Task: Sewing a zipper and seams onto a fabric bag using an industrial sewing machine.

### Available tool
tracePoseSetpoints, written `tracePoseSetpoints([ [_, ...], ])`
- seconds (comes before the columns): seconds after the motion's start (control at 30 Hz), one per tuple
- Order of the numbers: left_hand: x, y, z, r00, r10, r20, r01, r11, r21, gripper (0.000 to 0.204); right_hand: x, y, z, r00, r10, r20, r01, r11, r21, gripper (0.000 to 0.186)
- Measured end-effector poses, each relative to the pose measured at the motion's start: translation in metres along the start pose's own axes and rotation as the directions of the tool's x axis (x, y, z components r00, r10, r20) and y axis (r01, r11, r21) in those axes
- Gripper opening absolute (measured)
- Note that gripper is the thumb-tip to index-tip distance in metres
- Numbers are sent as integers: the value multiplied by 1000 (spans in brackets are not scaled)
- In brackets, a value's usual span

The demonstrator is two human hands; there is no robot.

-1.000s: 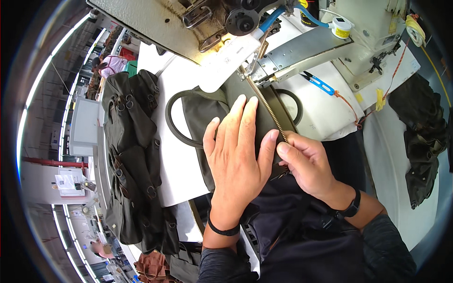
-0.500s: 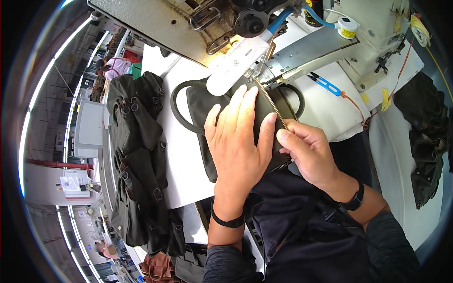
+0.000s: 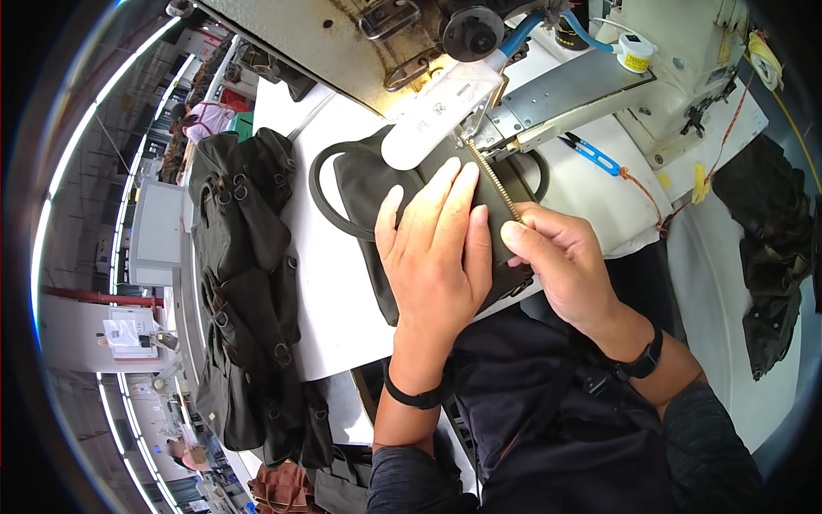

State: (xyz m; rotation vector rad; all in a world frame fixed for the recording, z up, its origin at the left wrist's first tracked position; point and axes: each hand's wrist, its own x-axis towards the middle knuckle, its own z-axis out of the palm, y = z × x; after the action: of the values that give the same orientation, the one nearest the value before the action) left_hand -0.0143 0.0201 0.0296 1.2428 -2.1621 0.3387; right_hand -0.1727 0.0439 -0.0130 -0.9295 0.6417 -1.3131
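A dark olive bag point(image 3: 358, 182) with rounded handles lies under the sewing machine's needle area point(image 3: 467, 137). Along it runs a zipper point(image 3: 494, 179) with brass-coloured teeth, from the needle area down to my right hand point(image 3: 565, 265). That hand pinches the zipper's near end and the bag edge between thumb and fingers. My left hand point(image 3: 437, 248) lies flat on the bag, left of the zipper, fingers stretched out and pointing at the needle. A white rounded lamp point(image 3: 441, 113) hangs over the bag and hides part of it.
The machine head point(image 3: 308, 43) overhangs at the top, and its narrow bed point(image 3: 574, 90) reaches right. Blue thread snips point(image 3: 593, 157) on an orange cord lie beside it. Dark bags point(image 3: 244, 283) are piled on the left; more dark pieces point(image 3: 766, 231) lie far right.
My right hand and the bag's near edge have moved slightly toward the needle. The stretch of zipper between needle and right hand is a little shorter. My left hand stays flat on the bag.
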Motion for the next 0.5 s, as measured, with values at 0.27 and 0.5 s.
tracePoseSetpoints([
  [0.27, 14, -24, 16, 989, 16, -147, -34, 993, -115, 22, 26, 3, 6, 999, -49, -22, 46, 995, -93, 23],
  [0.5, 24, -42, 28, 974, 22, -226, -61, 985, -164, 14, 52, 9, 6, 990, -136, -43, 126, 975, -185, 23],
])
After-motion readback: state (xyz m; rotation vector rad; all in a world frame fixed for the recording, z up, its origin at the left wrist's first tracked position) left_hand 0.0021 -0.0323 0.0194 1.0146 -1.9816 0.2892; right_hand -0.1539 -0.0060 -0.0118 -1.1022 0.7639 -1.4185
